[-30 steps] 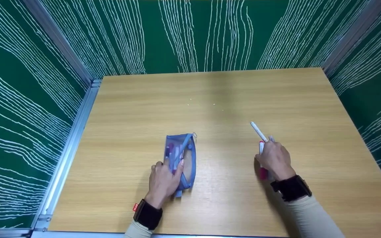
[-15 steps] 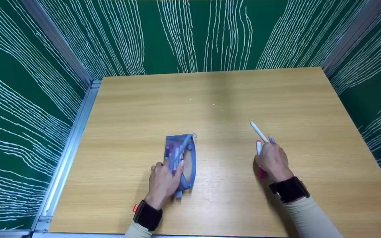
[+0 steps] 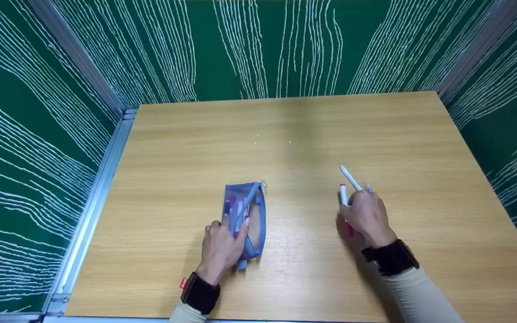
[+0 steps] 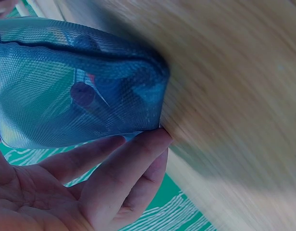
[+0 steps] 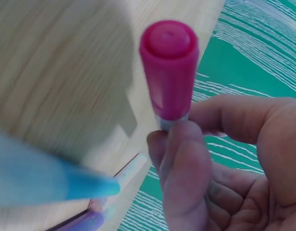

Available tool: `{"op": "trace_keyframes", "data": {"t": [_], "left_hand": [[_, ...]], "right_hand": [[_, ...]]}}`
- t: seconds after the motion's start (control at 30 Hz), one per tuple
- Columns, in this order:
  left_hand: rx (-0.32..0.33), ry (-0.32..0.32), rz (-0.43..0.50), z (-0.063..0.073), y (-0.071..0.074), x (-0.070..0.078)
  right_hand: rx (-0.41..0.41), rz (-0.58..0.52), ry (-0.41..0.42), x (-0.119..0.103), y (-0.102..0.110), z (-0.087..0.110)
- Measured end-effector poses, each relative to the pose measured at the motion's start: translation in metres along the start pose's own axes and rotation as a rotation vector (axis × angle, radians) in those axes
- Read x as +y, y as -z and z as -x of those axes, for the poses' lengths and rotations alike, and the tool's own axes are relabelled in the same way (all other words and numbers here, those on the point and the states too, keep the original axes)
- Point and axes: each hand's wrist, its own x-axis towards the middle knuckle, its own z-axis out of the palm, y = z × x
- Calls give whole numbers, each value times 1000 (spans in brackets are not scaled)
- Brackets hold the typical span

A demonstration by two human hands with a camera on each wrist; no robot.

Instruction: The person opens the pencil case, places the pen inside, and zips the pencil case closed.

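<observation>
A: Start at the left. What has that grip got?

B: The left grip (image 3: 221, 244) has the near half of the pouch (image 3: 262, 220), thumb over the top and fingers along its left side. It is a light hold; in the left wrist view the palm stands apart from the mesh. The pouch lies on the tabletop (image 3: 301, 278), to the right of that grip and reaching beyond its fingertips.

A: Anything inside?

B: Some pens (image 3: 238, 204), showing just ahead of the left thumb. The mesh blurs them, so I can't count them or swear the mouth is unzipped.

A: And across to the right?

B: The pink pen (image 5: 169, 72), well apart from the pouch, pinched between the right grip's (image 3: 368, 217) thumb and fingers, with no slack. Its pink end points back under the wrist; the other end sticks out past the fingers. A white pen (image 3: 350, 177) slants away just beyond the same grip, with a greyish tip (image 3: 368, 188) beside it.

A: So which step is this?

B: Handling one loose pen while the pouch is steadied, I'd judge. If that pen is meant for the pouch, the next move calls for carrying it leftward, lined up lengthwise, with the left grip keeping the mesh steady.
</observation>
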Motion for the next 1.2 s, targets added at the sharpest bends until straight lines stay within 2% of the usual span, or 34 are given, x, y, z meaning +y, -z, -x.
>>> {"op": "trace_keyframes", "data": {"t": [0.5, 0.77, 1.0, 1.2], "left_hand": [[-8, 8, 6, -1, 1, 0], [1, 10, 7, 0, 0, 0], [-14, 17, 7, 0, 1, 0], [-35, 30, 11, 0, 1, 1]], "right_hand": [[71, -224, 73, -37, -20, -5], [0, -345, 18, -57, -31, -5], [-33, -415, 45, -73, -39, -3], [-94, -507, 17, -86, -48, 1]]}}
